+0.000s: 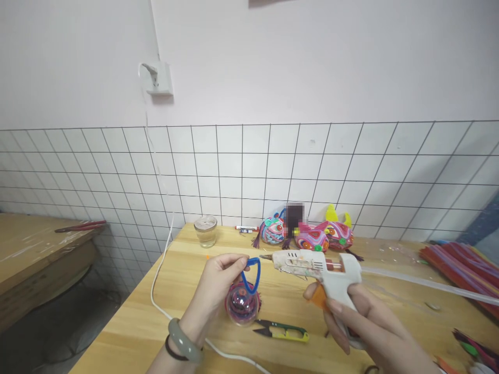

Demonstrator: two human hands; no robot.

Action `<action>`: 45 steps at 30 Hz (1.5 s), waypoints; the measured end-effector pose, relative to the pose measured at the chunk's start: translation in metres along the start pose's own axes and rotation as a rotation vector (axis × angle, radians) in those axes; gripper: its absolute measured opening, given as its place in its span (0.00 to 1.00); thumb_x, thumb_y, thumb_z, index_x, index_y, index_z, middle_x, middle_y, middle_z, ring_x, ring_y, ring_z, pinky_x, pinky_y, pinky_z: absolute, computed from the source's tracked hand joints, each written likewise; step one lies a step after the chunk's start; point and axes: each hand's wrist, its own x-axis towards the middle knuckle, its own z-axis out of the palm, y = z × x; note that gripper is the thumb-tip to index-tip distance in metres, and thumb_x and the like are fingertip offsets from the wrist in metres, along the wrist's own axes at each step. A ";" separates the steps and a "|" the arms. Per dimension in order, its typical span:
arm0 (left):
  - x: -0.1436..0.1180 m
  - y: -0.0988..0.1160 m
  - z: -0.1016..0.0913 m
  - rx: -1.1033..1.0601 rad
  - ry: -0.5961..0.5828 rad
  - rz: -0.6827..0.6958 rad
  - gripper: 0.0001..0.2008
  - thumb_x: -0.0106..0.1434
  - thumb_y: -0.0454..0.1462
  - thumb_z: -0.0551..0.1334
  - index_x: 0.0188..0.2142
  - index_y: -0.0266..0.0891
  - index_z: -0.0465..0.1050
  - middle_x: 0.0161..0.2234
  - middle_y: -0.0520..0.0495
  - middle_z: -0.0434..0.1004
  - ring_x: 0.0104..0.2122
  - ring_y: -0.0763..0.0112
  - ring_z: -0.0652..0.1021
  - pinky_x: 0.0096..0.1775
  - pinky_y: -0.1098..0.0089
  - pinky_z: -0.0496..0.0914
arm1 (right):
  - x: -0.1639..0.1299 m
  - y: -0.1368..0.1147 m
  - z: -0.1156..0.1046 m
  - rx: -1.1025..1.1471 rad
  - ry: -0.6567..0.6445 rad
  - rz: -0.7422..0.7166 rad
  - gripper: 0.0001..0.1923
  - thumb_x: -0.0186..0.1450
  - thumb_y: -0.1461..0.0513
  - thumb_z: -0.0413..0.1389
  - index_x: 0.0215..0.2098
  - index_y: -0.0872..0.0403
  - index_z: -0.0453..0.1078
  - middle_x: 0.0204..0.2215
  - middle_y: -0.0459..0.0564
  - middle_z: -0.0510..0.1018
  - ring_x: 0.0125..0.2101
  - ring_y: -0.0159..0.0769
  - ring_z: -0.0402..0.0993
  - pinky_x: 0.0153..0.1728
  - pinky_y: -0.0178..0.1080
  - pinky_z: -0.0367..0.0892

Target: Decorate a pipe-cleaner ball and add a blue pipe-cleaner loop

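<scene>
Now both hands grip: right (351,317) levels glue gun (317,266) leftward, left (218,285) pinching blue loop (251,274).

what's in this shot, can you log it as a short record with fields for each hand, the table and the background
left hand: pinches a blue pipe cleaner loop on a clear ball ornament
right hand: grips a white glue gun, nozzle pointing at the loop
table: green snips, glass jar, three colourful masks, white cable, pipe cleaner bundle
background: white wall, wire grid panel, wall socket
</scene>
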 end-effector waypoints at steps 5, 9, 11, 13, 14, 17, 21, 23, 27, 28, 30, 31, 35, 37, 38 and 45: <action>-0.002 0.004 0.001 -0.003 0.020 -0.007 0.09 0.48 0.39 0.66 0.27 0.34 0.78 0.23 0.48 0.76 0.21 0.76 0.67 0.25 0.74 0.61 | 0.014 0.012 -0.006 0.368 -0.009 0.131 0.16 0.57 0.49 0.54 0.26 0.54 0.64 0.11 0.41 0.66 0.14 0.28 0.58 0.18 0.32 0.56; -0.003 0.007 0.002 -0.015 0.025 -0.003 0.09 0.47 0.38 0.67 0.26 0.34 0.77 0.23 0.48 0.76 0.22 0.75 0.69 0.25 0.75 0.62 | 0.029 0.034 -0.009 0.502 0.030 0.231 0.15 0.60 0.53 0.54 0.36 0.56 0.68 0.14 0.43 0.70 0.14 0.27 0.62 0.16 0.29 0.58; -0.003 0.007 0.003 -0.020 0.022 -0.022 0.09 0.47 0.38 0.67 0.27 0.34 0.77 0.23 0.47 0.77 0.22 0.76 0.69 0.25 0.76 0.62 | 0.035 0.048 -0.009 0.455 0.021 0.343 0.15 0.61 0.53 0.52 0.33 0.58 0.69 0.11 0.43 0.69 0.12 0.26 0.62 0.13 0.27 0.58; -0.002 0.005 0.003 -0.016 0.012 -0.037 0.09 0.48 0.38 0.67 0.27 0.33 0.76 0.24 0.46 0.77 0.21 0.77 0.69 0.24 0.76 0.62 | 0.040 0.062 -0.007 0.381 -0.015 0.427 0.17 0.61 0.51 0.51 0.30 0.58 0.69 0.10 0.43 0.68 0.10 0.25 0.61 0.11 0.26 0.55; -0.002 0.004 0.003 -0.012 0.006 -0.042 0.10 0.48 0.39 0.67 0.28 0.33 0.76 0.24 0.46 0.77 0.21 0.77 0.69 0.24 0.77 0.62 | 0.042 0.068 -0.005 0.337 -0.021 0.456 0.18 0.61 0.51 0.51 0.30 0.58 0.69 0.10 0.43 0.68 0.09 0.24 0.60 0.10 0.25 0.53; 0.000 0.000 0.002 -0.010 -0.012 -0.056 0.10 0.49 0.39 0.66 0.28 0.33 0.75 0.24 0.47 0.77 0.19 0.80 0.67 0.22 0.78 0.60 | 0.047 0.082 0.004 0.204 -0.021 0.528 0.18 0.60 0.49 0.51 0.28 0.57 0.67 0.12 0.44 0.70 0.10 0.24 0.62 0.09 0.24 0.54; 0.001 -0.002 0.003 -0.038 -0.046 -0.082 0.10 0.49 0.39 0.67 0.28 0.33 0.74 0.22 0.50 0.75 0.19 0.81 0.68 0.21 0.79 0.60 | 0.051 0.101 0.017 0.117 0.023 0.546 0.18 0.60 0.49 0.48 0.24 0.55 0.62 0.16 0.45 0.71 0.13 0.27 0.67 0.13 0.27 0.61; 0.001 -0.003 0.004 -0.065 -0.058 -0.106 0.10 0.48 0.39 0.67 0.29 0.34 0.74 0.23 0.50 0.75 0.19 0.81 0.69 0.21 0.79 0.61 | 0.054 0.109 0.020 0.039 0.052 0.526 0.18 0.62 0.50 0.44 0.23 0.54 0.59 0.12 0.42 0.66 0.11 0.28 0.65 0.12 0.29 0.59; 0.001 -0.003 0.005 -0.124 -0.061 -0.150 0.11 0.46 0.38 0.68 0.29 0.35 0.74 0.22 0.52 0.76 0.19 0.81 0.69 0.22 0.79 0.63 | 0.058 0.113 0.006 -0.177 0.089 0.386 0.15 0.60 0.54 0.47 0.20 0.54 0.59 0.13 0.39 0.62 0.15 0.28 0.61 0.17 0.30 0.57; 0.001 -0.003 0.005 -0.127 -0.066 -0.157 0.11 0.46 0.38 0.69 0.29 0.35 0.74 0.22 0.52 0.76 0.19 0.81 0.69 0.22 0.79 0.63 | 0.059 0.111 -0.003 -0.241 0.088 0.351 0.16 0.58 0.55 0.49 0.17 0.54 0.58 0.13 0.39 0.61 0.16 0.28 0.59 0.18 0.30 0.56; 0.001 -0.003 0.006 -0.128 -0.071 -0.167 0.11 0.45 0.38 0.69 0.29 0.35 0.75 0.22 0.52 0.76 0.19 0.80 0.70 0.22 0.79 0.64 | 0.057 0.105 -0.024 -0.367 0.086 0.302 0.16 0.55 0.58 0.51 0.13 0.54 0.56 0.12 0.39 0.59 0.18 0.27 0.56 0.20 0.31 0.53; 0.001 -0.003 0.006 -0.129 -0.072 -0.168 0.11 0.45 0.38 0.69 0.29 0.35 0.75 0.22 0.52 0.76 0.20 0.80 0.70 0.23 0.78 0.64 | 0.055 0.103 -0.036 -0.420 0.077 0.288 0.15 0.54 0.60 0.52 0.12 0.54 0.56 0.12 0.38 0.59 0.18 0.27 0.56 0.21 0.31 0.52; 0.000 -0.003 0.008 -0.121 -0.082 -0.198 0.12 0.43 0.37 0.70 0.29 0.35 0.75 0.22 0.52 0.76 0.20 0.79 0.71 0.24 0.78 0.65 | 0.046 0.096 -0.079 -0.596 0.016 0.317 0.12 0.48 0.67 0.51 0.10 0.55 0.57 0.09 0.37 0.55 0.16 0.26 0.53 0.19 0.32 0.48; -0.001 -0.002 0.010 -0.119 -0.080 -0.213 0.14 0.42 0.37 0.71 0.29 0.35 0.75 0.22 0.52 0.76 0.20 0.79 0.71 0.24 0.78 0.65 | 0.041 0.093 -0.093 -0.666 0.000 0.340 0.11 0.46 0.68 0.51 0.09 0.55 0.58 0.08 0.38 0.57 0.15 0.27 0.54 0.19 0.32 0.48; -0.001 -0.001 0.010 -0.118 -0.076 -0.218 0.14 0.41 0.37 0.71 0.29 0.36 0.75 0.22 0.52 0.76 0.20 0.79 0.71 0.24 0.78 0.66 | 0.039 0.091 -0.099 -0.696 -0.001 0.347 0.10 0.46 0.69 0.52 0.09 0.56 0.60 0.08 0.38 0.58 0.15 0.27 0.55 0.19 0.32 0.49; 0.000 -0.001 0.011 -0.106 -0.080 -0.195 0.15 0.40 0.37 0.71 0.30 0.36 0.76 0.22 0.51 0.77 0.20 0.78 0.72 0.26 0.77 0.67 | 0.028 0.066 -0.110 -0.799 0.040 0.308 0.10 0.56 0.65 0.49 0.27 0.57 0.72 0.23 0.47 0.76 0.26 0.34 0.70 0.26 0.31 0.60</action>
